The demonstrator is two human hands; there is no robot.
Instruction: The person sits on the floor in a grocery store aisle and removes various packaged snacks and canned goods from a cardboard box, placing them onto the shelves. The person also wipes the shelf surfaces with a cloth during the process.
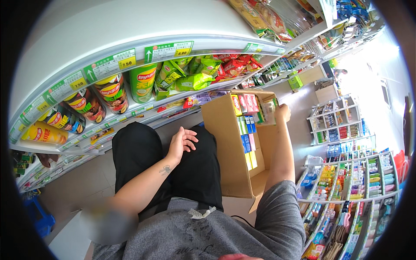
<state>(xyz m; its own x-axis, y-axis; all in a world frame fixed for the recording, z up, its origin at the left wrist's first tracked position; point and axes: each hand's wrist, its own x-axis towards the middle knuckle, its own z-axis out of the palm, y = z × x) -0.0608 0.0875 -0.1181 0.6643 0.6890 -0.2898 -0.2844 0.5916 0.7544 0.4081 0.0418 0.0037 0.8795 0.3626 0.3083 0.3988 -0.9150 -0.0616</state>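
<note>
My left hand [182,143] hovers over my knee in black trousers, empty, with its fingers loosely spread. On the other side, my right hand [283,112] grips the edge of a clear plastic packet [269,110] with green trim, at the far end of an open cardboard box [224,139]. Inside the box, small cartons stand in rows: yellow and red-pink ones [248,104], blue and green-white ones [246,124], blue and pink ones [248,143], and yellow-white ones [251,160]. The fingertips of my right hand are partly hidden.
A shop shelf [125,107] ahead carries several Lay's chip canisters [110,94], green snack bags [195,81] and red ones [237,66], behind price tags. Stocked racks [347,178] stand to the right. At the lower left are a blue plastic stool [39,216] and a white panel [70,237].
</note>
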